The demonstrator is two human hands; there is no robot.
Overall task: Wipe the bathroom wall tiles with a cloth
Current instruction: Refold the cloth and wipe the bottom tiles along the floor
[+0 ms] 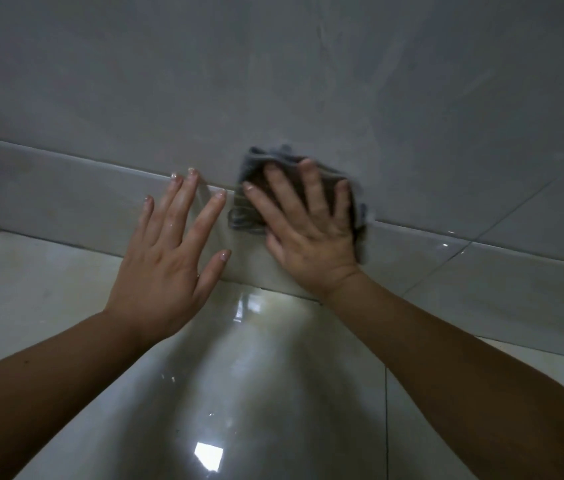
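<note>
I find the wiping step in hand, low on the wall tiles [273, 81], centre of the frame. My right hand [311, 223] lies flat, fingers spread and straight, pressing the grey cloth [249, 168] against the tile; the cloth sits under the palm, its edges showing above and left of the fingers. My left hand [169, 251] rests flat just beside it, holding nothing. Next move, in my judgement: slide the cloth along, keeping pressure

Two bare forearms, no sleeves, watch or rings; left hand [166, 258] and right hand [311, 230] show short glossy nails.
</note>
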